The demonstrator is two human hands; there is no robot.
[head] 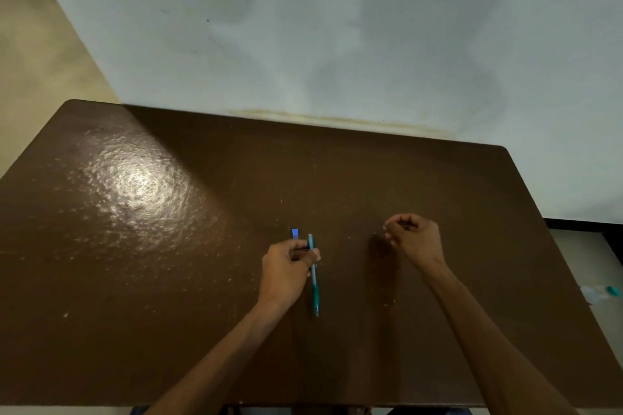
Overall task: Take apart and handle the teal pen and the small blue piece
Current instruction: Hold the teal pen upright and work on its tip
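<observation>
A teal pen (314,283) lies on the brown table (168,263), pointing away from me, its darker grip end nearest me. My left hand (286,268) rests on the pen's upper half, thumb and fingers pinched around the barrel. A small blue piece (295,233) sits on the table just beyond my left fingers, left of the pen's far end. My right hand (413,239) hovers over the table to the right, fingers curled in loosely; nothing shows in it.
The table's far edge meets a pale wall (337,27). Bright glare (141,185) covers the table's left half. Past the right edge lies a clear bottle with a teal cap (601,293) on the floor.
</observation>
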